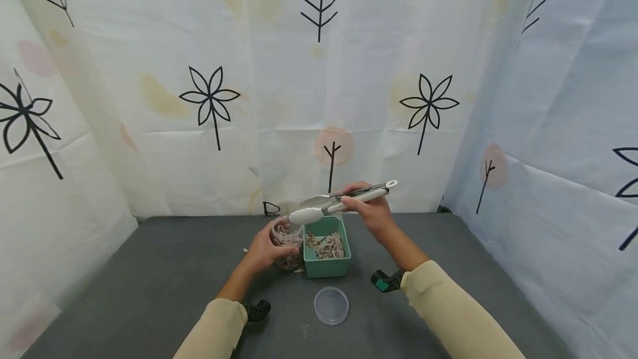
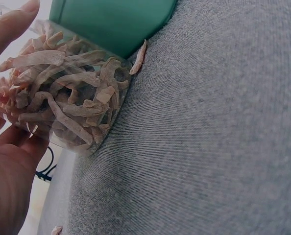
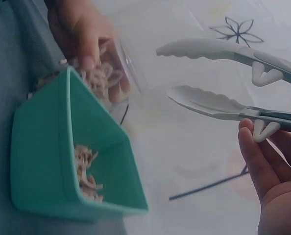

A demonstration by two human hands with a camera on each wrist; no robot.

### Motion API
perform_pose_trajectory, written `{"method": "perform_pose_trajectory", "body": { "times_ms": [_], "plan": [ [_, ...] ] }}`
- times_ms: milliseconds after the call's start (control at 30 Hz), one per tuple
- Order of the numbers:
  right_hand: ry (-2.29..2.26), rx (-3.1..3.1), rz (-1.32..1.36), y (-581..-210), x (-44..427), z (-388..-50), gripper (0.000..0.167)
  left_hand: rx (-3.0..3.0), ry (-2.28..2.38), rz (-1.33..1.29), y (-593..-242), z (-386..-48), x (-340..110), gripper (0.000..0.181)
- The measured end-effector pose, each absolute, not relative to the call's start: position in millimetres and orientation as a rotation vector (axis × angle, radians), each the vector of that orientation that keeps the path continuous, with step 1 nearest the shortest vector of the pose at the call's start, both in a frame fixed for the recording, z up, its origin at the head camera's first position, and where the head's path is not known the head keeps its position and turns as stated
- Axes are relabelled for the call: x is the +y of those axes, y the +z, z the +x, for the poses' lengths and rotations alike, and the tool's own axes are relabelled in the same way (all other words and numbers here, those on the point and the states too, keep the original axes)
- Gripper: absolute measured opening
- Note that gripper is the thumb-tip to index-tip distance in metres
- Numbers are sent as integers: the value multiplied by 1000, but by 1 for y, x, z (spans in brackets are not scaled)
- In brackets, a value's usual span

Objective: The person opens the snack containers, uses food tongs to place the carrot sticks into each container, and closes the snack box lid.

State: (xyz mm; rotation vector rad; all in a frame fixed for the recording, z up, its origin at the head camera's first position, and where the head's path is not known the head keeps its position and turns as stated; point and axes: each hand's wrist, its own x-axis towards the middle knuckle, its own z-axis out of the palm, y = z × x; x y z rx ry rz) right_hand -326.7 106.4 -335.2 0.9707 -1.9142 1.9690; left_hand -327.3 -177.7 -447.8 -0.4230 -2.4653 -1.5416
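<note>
My left hand [image 1: 264,248] grips a clear jar [image 1: 287,232] full of pale dried strips [image 2: 67,93], thumb on one side and fingers round the other. Beside the jar on its right stands a green bin [image 1: 326,267] with some of the same strips [image 1: 329,245] inside. Above the bin, my right hand [image 1: 371,209] holds white and grey tongs [image 1: 361,196]. In the right wrist view the tongs' heads [image 3: 199,100] are spread apart with nothing between them, and the fingers [image 3: 255,161] lie against the lower arm.
A round clear lid [image 1: 331,306] lies on the grey table [image 1: 164,281] in front of the bin. A loose strip [image 2: 139,58] lies by the jar's base, and another [image 2: 57,230] farther off. Patterned cloth [image 1: 279,71] hangs behind and at both sides.
</note>
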Motion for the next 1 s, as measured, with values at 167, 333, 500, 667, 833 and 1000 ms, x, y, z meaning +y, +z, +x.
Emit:
{"method": "perform_pose_trajectory", "body": {
  "times_ms": [167, 333, 500, 667, 833, 1000],
  "plan": [
    [1947, -1961, 904, -340, 120, -329, 25, -2482, -1531, -412, -450, -327, -179, 77],
    [1901, -2077, 901, -346, 130, -330, 29, -2489, -1541, -383, -451, -326, -180, 75],
    [1861, -2212, 926, -350, 139, -335, 35, -2480, -1530, -395, -449, -326, -180, 75],
    [1851, -2345, 968, -350, 145, -340, 38, -2467, -1547, -421, -447, -325, -179, 74],
    [1797, -2487, 998, -349, 149, -345, 41, -2456, -1565, -449, -448, -325, -179, 74],
    [1732, -2625, 1060, -346, 151, -348, 42, -2462, -1559, -450, -448, -326, -179, 74]
  ]
}}
